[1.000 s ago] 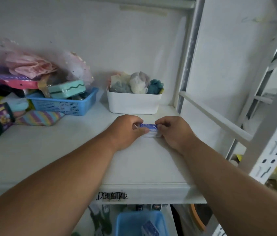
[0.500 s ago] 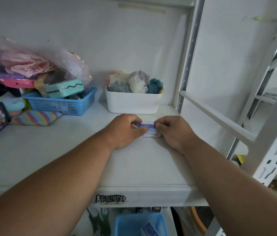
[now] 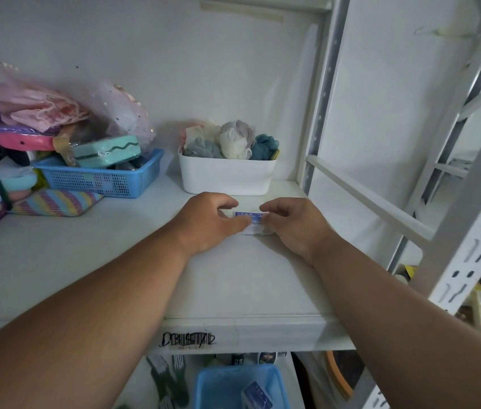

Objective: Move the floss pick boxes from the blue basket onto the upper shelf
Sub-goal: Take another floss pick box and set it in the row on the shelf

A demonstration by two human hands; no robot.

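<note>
Both hands, left [image 3: 209,221] and right [image 3: 289,224], pinch a floss box [image 3: 249,219] lying on the upper shelf [image 3: 115,261], just in front of a white bin [image 3: 227,175]. A hasty release could drag or skew the box, since fingertips overlap its ends (judging by the curl of the fingers). Most of the box is covered. Below, the blue basket [image 3: 212,388] is cut off, one more box [image 3: 258,395] showing inside.

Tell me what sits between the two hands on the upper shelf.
In the head view, a floss pick box with a blue-and-white label lies on the upper shelf, between the left hand and the right hand; fingers of both touch it.
</note>
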